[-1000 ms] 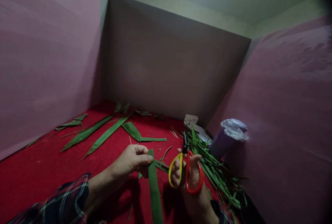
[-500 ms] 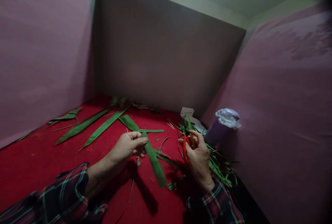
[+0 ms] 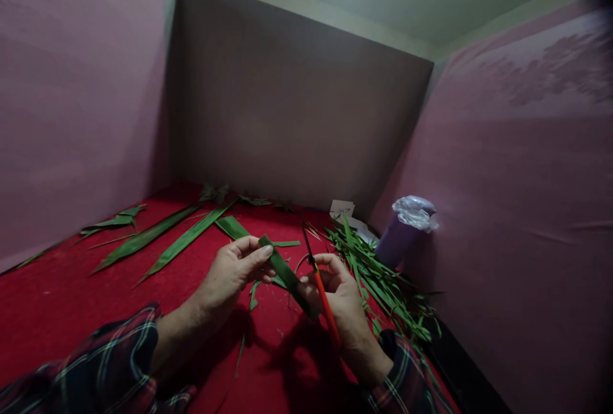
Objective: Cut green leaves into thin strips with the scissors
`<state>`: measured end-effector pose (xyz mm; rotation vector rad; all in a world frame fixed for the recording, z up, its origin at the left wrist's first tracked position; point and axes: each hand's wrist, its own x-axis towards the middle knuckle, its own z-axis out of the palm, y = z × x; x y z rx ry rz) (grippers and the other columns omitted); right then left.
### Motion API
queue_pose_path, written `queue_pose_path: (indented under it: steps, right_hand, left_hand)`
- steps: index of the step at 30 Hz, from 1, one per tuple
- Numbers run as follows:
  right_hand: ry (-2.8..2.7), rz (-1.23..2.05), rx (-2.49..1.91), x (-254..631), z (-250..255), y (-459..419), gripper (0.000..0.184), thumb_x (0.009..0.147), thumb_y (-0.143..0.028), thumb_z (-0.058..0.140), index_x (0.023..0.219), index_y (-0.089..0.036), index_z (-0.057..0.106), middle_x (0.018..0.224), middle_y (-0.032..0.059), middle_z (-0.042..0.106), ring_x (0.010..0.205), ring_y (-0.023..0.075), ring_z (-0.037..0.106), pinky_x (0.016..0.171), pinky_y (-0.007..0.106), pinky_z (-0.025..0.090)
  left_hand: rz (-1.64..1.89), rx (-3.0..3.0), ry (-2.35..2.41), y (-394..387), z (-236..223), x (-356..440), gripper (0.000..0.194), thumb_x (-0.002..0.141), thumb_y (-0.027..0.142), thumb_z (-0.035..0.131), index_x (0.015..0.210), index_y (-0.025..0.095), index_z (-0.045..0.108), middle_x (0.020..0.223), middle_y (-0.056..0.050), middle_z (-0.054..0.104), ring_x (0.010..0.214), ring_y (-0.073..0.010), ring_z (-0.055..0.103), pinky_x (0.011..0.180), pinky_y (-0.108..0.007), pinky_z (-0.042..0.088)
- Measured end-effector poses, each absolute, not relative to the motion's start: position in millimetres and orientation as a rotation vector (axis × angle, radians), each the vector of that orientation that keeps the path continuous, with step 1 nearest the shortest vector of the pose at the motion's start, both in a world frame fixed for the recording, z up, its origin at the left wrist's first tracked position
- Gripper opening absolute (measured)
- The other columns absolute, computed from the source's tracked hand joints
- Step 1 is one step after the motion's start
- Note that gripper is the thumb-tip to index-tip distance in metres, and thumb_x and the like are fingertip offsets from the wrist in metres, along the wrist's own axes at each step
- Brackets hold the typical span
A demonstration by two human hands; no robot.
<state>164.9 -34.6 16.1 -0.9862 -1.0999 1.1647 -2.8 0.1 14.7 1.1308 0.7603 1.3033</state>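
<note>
Between the thumb and fingers of my left hand [image 3: 239, 267] is the upper end of a flat green leaf strip [image 3: 283, 271], which slants down to the right. My right hand [image 3: 338, 296] is closed on a pair of scissors [image 3: 325, 302] with red-orange handles and dark blades pointing up and away. Its fingertips are at the lower part of the strip; whether they pinch it I cannot tell. Just past my left fingers a broader leaf piece [image 3: 232, 227] and a narrow cut strip [image 3: 287, 243] show, partly hidden by the hand.
Long green leaves [image 3: 189, 245] lie on the red cloth [image 3: 62, 312] to the left. A heap of thin leaf strips [image 3: 383, 286] is at the right, beside a purple bin [image 3: 400, 241] with a plastic liner. A white card [image 3: 342, 208] stands near the back wall [image 3: 297, 94].
My right hand has moved left with the scissors, up to the leaf strip. The blades have swung to point up-left. The strip's lower end is now at my right fingers.
</note>
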Motion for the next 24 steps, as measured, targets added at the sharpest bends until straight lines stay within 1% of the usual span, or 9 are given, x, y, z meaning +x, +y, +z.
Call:
queue_pose_path:
  steps: [3, 7, 9, 11, 12, 14, 17, 20, 24]
  right_hand:
    - [-1.113, 1.104, -0.983, 166.0, 16.0, -34.6, 0.042, 0.051, -0.019, 0.076, 0.084, -0.021, 0.049, 0.06, -0.0056, 0.059, 0.05, 0.0111, 0.054, 0.046, 0.02, 0.04]
    - [-1.25, 1.036, -0.978, 167.3, 10.0, -32.8, 0.035, 0.058, -0.014, 0.067, 0.087, -0.02, 0.049, 0.06, -0.0063, 0.055, 0.051, 0.0099, 0.049, 0.046, 0.019, 0.035]
    - [-1.351, 0.952, -0.978, 167.1, 5.5, -32.2, 0.032, 0.061, -0.011, 0.062, 0.088, -0.02, 0.048, 0.059, -0.0073, 0.051, 0.051, 0.0092, 0.046, 0.046, 0.018, 0.032]
    - [-1.473, 0.849, -0.979, 166.9, 1.7, -33.0, 0.032, 0.064, -0.007, 0.057, 0.091, -0.02, 0.048, 0.061, -0.007, 0.05, 0.053, 0.0094, 0.045, 0.048, 0.019, 0.032]
    - [-1.54, 0.79, -0.981, 167.0, 0.4, -33.8, 0.034, 0.064, -0.005, 0.055, 0.093, -0.021, 0.048, 0.063, -0.0065, 0.05, 0.054, 0.0097, 0.045, 0.049, 0.019, 0.032]
    - [-1.671, 0.662, -0.99, 168.1, -1.1, -36.1, 0.04, 0.062, 0.0, 0.051, 0.096, -0.021, 0.048, 0.066, -0.0059, 0.051, 0.057, 0.0102, 0.045, 0.051, 0.02, 0.033]
    - [-1.821, 0.471, -1.018, 170.8, -1.4, -39.1, 0.048, 0.058, 0.003, 0.048, 0.099, -0.022, 0.049, 0.072, -0.0039, 0.053, 0.061, 0.0118, 0.048, 0.056, 0.022, 0.037]
    - [-1.915, 0.295, -1.002, 173.4, -1.3, -39.2, 0.049, 0.057, 0.003, 0.048, 0.1, -0.022, 0.051, 0.081, -0.0001, 0.057, 0.069, 0.0148, 0.053, 0.062, 0.025, 0.041]
    - [-1.955, 0.192, -0.924, 174.3, -1.6, -37.8, 0.047, 0.06, 0.001, 0.051, 0.101, -0.022, 0.053, 0.084, 0.0017, 0.059, 0.072, 0.0165, 0.055, 0.064, 0.027, 0.045]
  left_hand:
    - [1.279, 1.159, 0.786, 1.8, 14.6, -3.0, 0.018, 0.071, 0.028, 0.065, 0.073, 0.014, 0.055, 0.064, -0.001, 0.062, 0.058, -0.0126, 0.06, 0.06, -0.027, 0.049]
    - [1.484, 1.364, 0.996, 2.9, 18.9, -5.8, 0.029, 0.069, 0.028, 0.067, 0.092, 0.015, 0.056, 0.09, -0.006, 0.063, 0.085, -0.0186, 0.059, 0.078, -0.035, 0.046]
    - [1.57, 1.714, 1.061, 0.5, 20.9, -6.8, 0.022, 0.073, 0.024, 0.063, 0.094, 0.017, 0.059, 0.097, -0.007, 0.062, 0.095, -0.0206, 0.055, 0.085, -0.037, 0.042]
    - [1.546, 2.162, 0.99, -3.5, 21.3, -6.7, 0.014, 0.078, 0.017, 0.057, 0.09, 0.019, 0.063, 0.096, -0.006, 0.064, 0.102, -0.0217, 0.05, 0.09, -0.039, 0.036]
    - [1.499, 2.361, 0.925, -5.5, 20.8, -6.3, 0.015, 0.079, 0.013, 0.055, 0.089, 0.02, 0.064, 0.093, -0.005, 0.065, 0.103, -0.0217, 0.049, 0.092, -0.04, 0.034]
    - [1.384, 2.622, 0.851, -8.9, 19.0, -4.9, 0.019, 0.079, 0.009, 0.052, 0.086, 0.022, 0.064, 0.086, -0.003, 0.067, 0.099, -0.0215, 0.048, 0.091, -0.041, 0.032]
    - [1.272, 2.752, 0.91, -11.3, 15.7, -3.4, 0.022, 0.078, 0.005, 0.051, 0.078, 0.022, 0.064, 0.077, -0.002, 0.064, 0.087, -0.0203, 0.048, 0.085, -0.04, 0.033]
    - [1.149, 2.799, 0.978, -11.7, 13.1, -3.0, 0.022, 0.076, 0.003, 0.05, 0.07, 0.021, 0.063, 0.073, -0.002, 0.063, 0.085, -0.0202, 0.046, 0.081, -0.038, 0.033]
    - [1.039, 2.677, 1.024, -12.8, 14.3, -2.0, 0.02, 0.076, 0.007, 0.051, 0.071, 0.02, 0.064, 0.071, -0.002, 0.062, 0.082, -0.0198, 0.047, 0.075, -0.035, 0.034]
